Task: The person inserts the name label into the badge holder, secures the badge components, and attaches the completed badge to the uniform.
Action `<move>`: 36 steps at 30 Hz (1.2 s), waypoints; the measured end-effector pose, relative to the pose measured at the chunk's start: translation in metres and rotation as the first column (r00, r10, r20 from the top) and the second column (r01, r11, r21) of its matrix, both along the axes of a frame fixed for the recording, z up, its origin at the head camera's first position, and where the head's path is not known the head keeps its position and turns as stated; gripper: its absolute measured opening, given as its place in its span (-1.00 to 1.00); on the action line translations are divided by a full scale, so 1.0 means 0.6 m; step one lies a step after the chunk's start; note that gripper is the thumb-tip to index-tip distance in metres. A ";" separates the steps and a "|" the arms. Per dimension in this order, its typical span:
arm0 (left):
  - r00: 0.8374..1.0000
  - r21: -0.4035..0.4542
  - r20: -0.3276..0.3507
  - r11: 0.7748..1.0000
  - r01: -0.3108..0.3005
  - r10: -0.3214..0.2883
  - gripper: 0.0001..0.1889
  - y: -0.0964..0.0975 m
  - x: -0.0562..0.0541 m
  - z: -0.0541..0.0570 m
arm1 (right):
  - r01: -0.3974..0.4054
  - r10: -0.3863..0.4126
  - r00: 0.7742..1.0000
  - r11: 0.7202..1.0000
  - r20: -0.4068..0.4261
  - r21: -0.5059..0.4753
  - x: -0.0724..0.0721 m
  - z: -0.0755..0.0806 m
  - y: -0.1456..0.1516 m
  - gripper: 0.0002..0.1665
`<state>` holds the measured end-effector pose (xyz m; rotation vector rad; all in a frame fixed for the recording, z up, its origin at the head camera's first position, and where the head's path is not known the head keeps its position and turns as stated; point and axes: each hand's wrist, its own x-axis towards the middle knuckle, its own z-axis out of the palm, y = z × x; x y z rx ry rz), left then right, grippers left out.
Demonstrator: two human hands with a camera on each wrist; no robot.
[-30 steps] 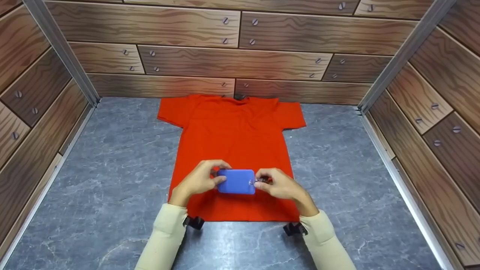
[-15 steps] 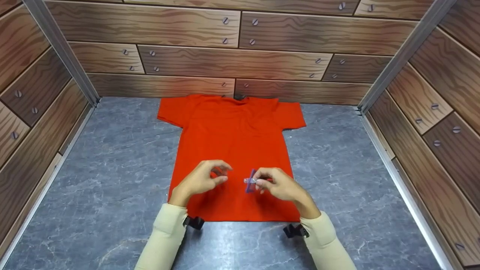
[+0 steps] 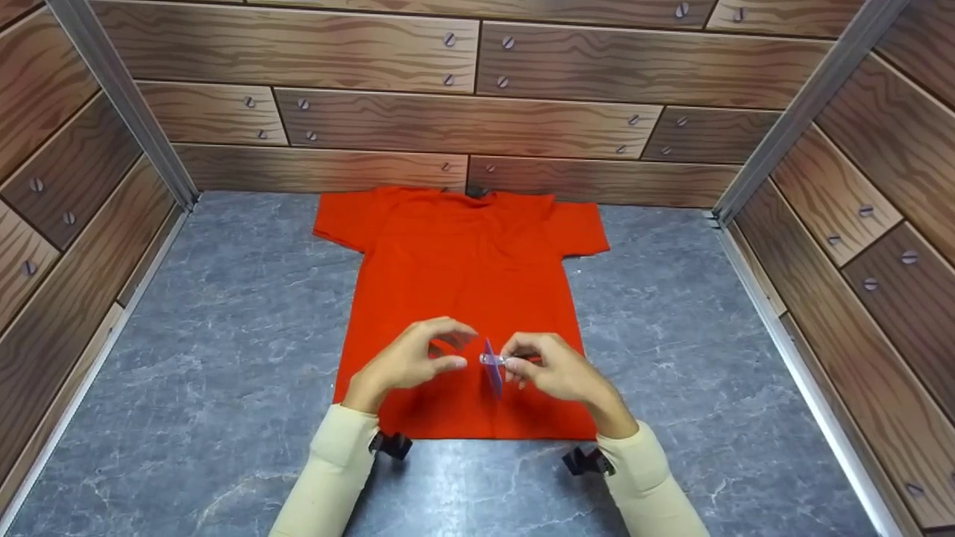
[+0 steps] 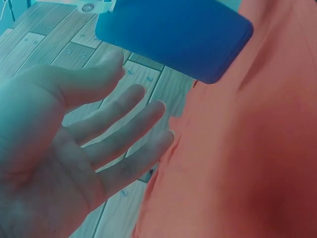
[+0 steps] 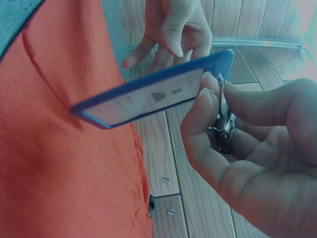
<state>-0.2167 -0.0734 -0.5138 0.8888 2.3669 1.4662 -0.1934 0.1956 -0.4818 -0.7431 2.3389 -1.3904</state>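
Observation:
A blue ID badge holder (image 3: 492, 374) hangs nearly edge-on to the head camera, above a red T-shirt (image 3: 462, 276) spread flat. In the right wrist view its framed face shows a white card with grey marks; the left wrist view shows its plain blue back (image 4: 173, 39). My right hand (image 3: 552, 365) pinches the holder's metal badge clip (image 5: 224, 121) between thumb and fingers. To the left, my left hand (image 3: 410, 358) has its fingers spread and holds nothing, a small gap from the holder.
Grey marbled tabletop (image 3: 246, 313) surrounds the shirt. A wood-print panel (image 3: 373, 119) rises behind the shirt's collar, and similar panels stand at both sides. Metal rails run along the side edges. A small camera (image 3: 392, 445) is strapped at each wrist.
My left hand has let go of the badge holder's left edge and shifted slightly right. The holder has swung from broad side to edge-on, while my right hand keeps its clip.

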 end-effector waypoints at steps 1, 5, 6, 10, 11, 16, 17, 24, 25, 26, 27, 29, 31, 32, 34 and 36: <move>1.000 0.005 0.002 1.000 0.014 -0.014 -0.52 0.002 0.002 0.001 | -0.006 0.006 1.000 1.000 -0.008 0.004 0.001 0.000 0.000 -0.86; 0.997 0.029 -0.006 0.997 0.075 -0.075 -0.46 0.009 0.007 0.004 | -0.029 0.029 0.999 0.999 -0.035 0.018 0.003 0.000 -0.001 -0.85; 0.996 0.033 -0.007 0.996 0.087 -0.087 -0.46 0.011 0.008 0.004 | -0.034 0.034 0.999 0.999 -0.038 0.021 0.003 -0.001 -0.001 -0.85; 0.994 0.035 -0.011 0.994 0.107 -0.106 -0.52 0.019 0.010 0.007 | -0.048 0.049 0.998 0.999 -0.044 0.024 0.003 0.000 -0.002 -0.86; 0.994 0.033 -0.010 0.994 0.106 -0.105 -0.55 0.021 0.011 0.007 | -0.048 0.049 0.998 0.999 -0.043 0.023 0.004 0.000 -0.002 -0.87; 0.996 0.055 0.015 0.995 0.081 -0.082 -0.67 0.028 0.013 0.006 | -0.029 0.029 0.999 0.999 -0.037 0.021 0.004 0.000 -0.005 -0.90; 0.997 0.064 0.021 0.995 0.077 -0.079 -0.70 0.030 0.013 0.005 | -0.026 0.026 0.999 1.000 -0.038 0.018 0.005 0.001 -0.005 -0.90; 0.997 0.070 0.045 0.996 0.059 -0.062 -0.86 0.036 0.017 0.006 | -0.013 0.015 0.999 0.999 -0.052 0.031 0.007 0.002 -0.006 -0.90; 0.997 0.063 0.044 0.996 0.059 -0.062 -0.86 0.037 0.017 0.007 | -0.012 0.014 0.998 0.999 -0.054 0.033 0.007 0.003 -0.006 -0.91; 0.997 0.059 0.046 0.997 0.059 -0.062 -0.86 0.037 0.017 0.007 | -0.011 0.013 0.998 0.999 -0.056 0.035 0.007 0.002 -0.005 -0.91; 0.997 0.054 0.047 0.997 0.059 -0.061 -0.86 0.038 0.017 0.007 | -0.010 0.012 0.998 0.999 -0.057 0.036 0.006 0.003 -0.005 -0.91; 0.997 0.049 0.051 0.997 0.062 -0.064 -0.85 0.038 0.017 0.006 | -0.009 0.011 0.998 0.999 -0.059 0.038 0.006 0.002 -0.004 -0.92; 0.996 0.055 0.053 0.996 0.071 -0.074 -0.84 0.038 0.016 0.005 | -0.010 0.012 0.998 0.999 -0.064 0.045 0.005 0.002 -0.002 -0.92; 0.995 0.057 0.055 0.996 0.075 -0.078 -0.84 0.038 0.015 0.004 | -0.011 0.014 0.998 0.999 -0.067 0.049 0.005 0.002 -0.001 -0.92; 0.995 0.059 0.056 0.995 0.083 -0.087 -0.84 0.037 0.014 0.004 | -0.019 0.023 0.997 0.998 -0.077 0.052 0.005 0.003 0.000 -0.92; 0.994 0.059 0.053 0.994 0.090 -0.093 -0.84 0.037 0.014 0.005 | -0.025 0.029 0.996 0.998 -0.085 0.057 0.006 0.004 0.001 -0.92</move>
